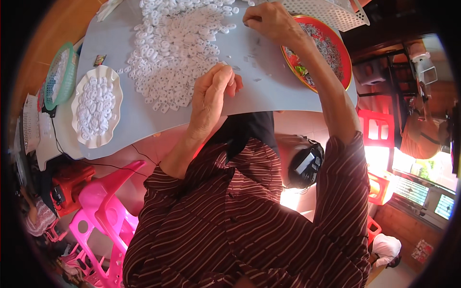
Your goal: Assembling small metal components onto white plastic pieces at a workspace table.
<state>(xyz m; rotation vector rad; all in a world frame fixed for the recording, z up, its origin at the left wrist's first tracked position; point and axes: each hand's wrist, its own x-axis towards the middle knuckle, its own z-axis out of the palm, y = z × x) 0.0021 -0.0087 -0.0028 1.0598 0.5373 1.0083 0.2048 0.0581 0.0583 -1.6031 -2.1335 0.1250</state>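
A big heap of small white plastic rings [177,48] covers the middle of a pale blue table [269,86]. My left hand [213,91] hovers over the heap's near edge with the fingers curled against the thumb, and a small white piece shows at the fingertips. My right hand [269,21] reaches further out, to the heap's right edge. Its fingertips are pinched together and pressed down among the rings. Whether they hold one is hidden.
A white scalloped plate [79,93] of white rings and a green basket [60,77] sit at the table's left. A red round tray [343,60] and a white perforated basket [336,14] are at the right. A pink plastic chair [105,211] and red stools [377,129] stand below.
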